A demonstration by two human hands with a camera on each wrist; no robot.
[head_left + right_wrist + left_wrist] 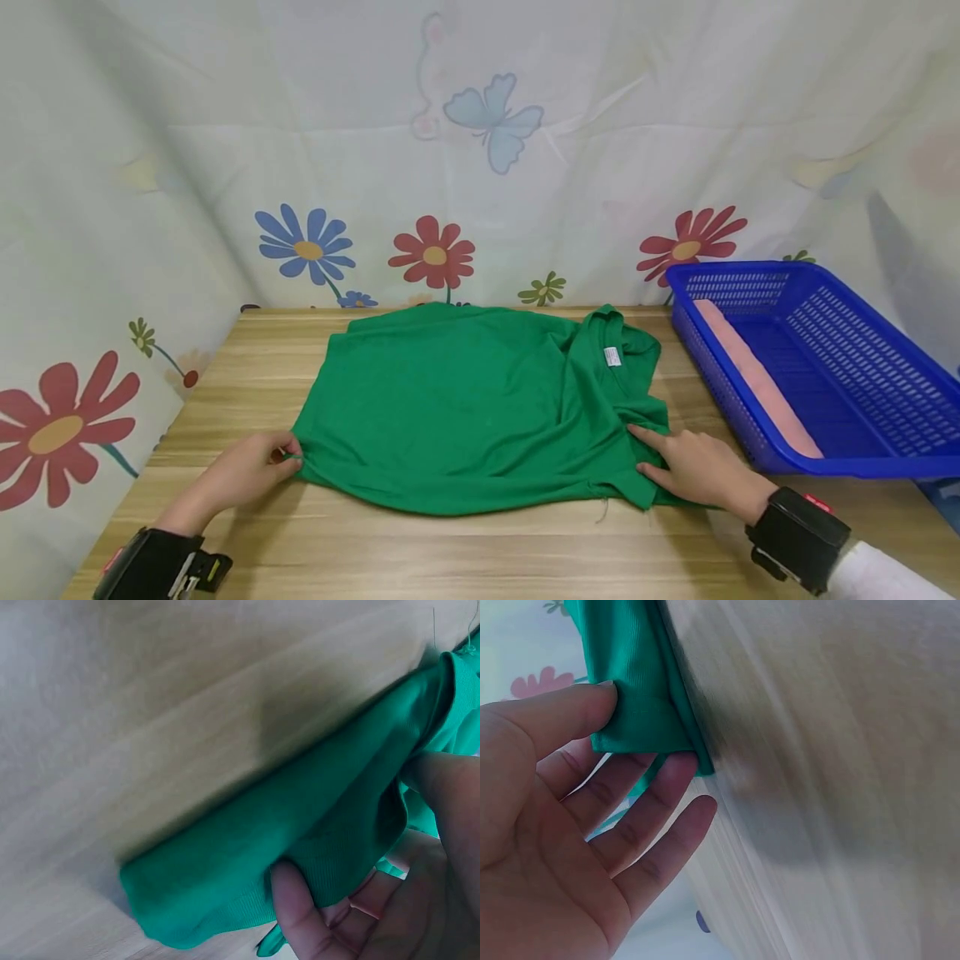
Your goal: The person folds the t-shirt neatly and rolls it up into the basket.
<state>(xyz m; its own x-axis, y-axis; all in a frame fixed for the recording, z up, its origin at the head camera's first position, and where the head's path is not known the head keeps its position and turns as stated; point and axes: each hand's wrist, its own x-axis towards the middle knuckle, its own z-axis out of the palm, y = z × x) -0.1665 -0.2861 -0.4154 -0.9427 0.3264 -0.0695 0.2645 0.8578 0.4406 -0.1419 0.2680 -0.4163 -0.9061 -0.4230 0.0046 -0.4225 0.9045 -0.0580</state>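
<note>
A green T-shirt [450, 408] lies spread across the middle of the wooden table [480, 554], rumpled towards the right, its collar [598, 337] and white label [612, 357] at the far right end. At its near left corner, the left hand [251, 471] pinches the hem [649, 724], thumb on top and fingers underneath. The right hand [701, 467] rests on the shirt's near right part by a sleeve [225, 870], index finger extended and thumb apart from it; whether it grips any cloth, I cannot tell. Farther right stands a blue plastic basket [810, 367] with a folded pink cloth [757, 379] along its left wall. Behind hangs a flower-and-butterfly backdrop [360, 167].
</note>
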